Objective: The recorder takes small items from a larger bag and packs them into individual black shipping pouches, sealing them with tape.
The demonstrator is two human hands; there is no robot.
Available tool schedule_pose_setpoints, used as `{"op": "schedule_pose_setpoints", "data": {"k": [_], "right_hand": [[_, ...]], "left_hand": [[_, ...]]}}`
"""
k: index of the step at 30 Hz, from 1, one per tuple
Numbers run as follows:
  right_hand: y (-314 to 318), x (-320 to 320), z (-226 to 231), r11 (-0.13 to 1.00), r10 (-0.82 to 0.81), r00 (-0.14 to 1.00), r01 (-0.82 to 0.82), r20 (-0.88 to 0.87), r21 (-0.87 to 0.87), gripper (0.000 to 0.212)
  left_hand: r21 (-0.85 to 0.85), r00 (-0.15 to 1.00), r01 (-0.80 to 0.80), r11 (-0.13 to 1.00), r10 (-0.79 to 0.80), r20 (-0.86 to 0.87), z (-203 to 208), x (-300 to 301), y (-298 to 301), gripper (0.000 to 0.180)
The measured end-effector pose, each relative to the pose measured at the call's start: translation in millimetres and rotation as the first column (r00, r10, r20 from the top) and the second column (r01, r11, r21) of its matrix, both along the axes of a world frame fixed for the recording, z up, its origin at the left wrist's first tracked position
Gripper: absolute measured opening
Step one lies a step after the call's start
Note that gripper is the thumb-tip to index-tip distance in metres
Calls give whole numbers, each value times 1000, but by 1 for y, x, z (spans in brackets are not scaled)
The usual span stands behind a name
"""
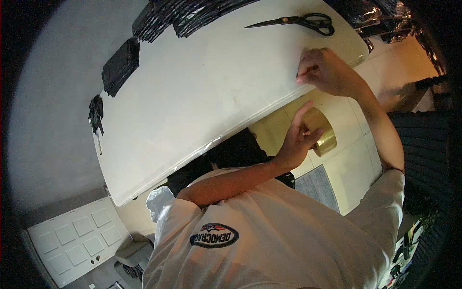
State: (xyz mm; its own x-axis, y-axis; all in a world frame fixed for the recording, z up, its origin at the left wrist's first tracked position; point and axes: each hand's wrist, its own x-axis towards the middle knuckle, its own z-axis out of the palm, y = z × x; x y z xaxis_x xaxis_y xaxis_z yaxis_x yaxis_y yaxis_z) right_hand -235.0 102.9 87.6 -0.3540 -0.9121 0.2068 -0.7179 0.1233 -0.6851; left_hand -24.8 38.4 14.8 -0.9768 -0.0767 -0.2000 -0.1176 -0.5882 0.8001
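My left hand (294, 144) grips a wide roll of clear, yellowish packing tape (326, 131), with its fingers through the core. The roll is held just off the table's near edge, over the floor. Farther right, my right hand (323, 72) is above the edge of the white table (207, 91), its fingers curled together toward the thumb. Anything pinched in those fingers is too blurred to tell. Beyond that hand, a pair of black scissors (308, 21) lies on the tabletop, blades pointing left.
Stacks of folded black plastic (192, 17) line the far edge, with another black bundle (120, 66) at the far left. A small crumpled black piece (96, 113) lies at the left end. Shiny black plastic (385, 21) is beyond the right corner. A grey mat (317, 188) lies on the tiled floor.
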Motion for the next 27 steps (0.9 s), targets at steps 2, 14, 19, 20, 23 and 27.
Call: {"op": "schedule_pose_setpoints", "data": {"k": [2, 14, 19, 20, 23, 27], "right_hand": [[-1, 1, 0, 999, -26, 1000, 26, -13, 20, 15], [-7, 5, 8, 976, -153, 988, 154, -14, 157, 19], [-7, 5, 9, 970, -154, 986, 162, -59, 180, 20], [-7, 5, 9, 970, -158, 986, 164, -48, 180, 20], [-9, 5, 7, 973, -157, 986, 164, -53, 164, 20], [-11, 11, 14, 961, -193, 981, 195, -30, 194, 20]], "left_hand": [[25, 995, 68, 997, -70, 69, 8, 1, -5, 75], [58, 997, 60, 997, -57, -45, 1, -2, -2, 80], [40, 997, 70, 997, -69, -23, 2, -3, -3, 80], [38, 997, 75, 996, -74, -25, 2, -3, -3, 80], [47, 998, 59, 997, -58, -36, 2, -3, -3, 79], [53, 998, 58, 997, -57, -11, 5, -4, -4, 79]]}}
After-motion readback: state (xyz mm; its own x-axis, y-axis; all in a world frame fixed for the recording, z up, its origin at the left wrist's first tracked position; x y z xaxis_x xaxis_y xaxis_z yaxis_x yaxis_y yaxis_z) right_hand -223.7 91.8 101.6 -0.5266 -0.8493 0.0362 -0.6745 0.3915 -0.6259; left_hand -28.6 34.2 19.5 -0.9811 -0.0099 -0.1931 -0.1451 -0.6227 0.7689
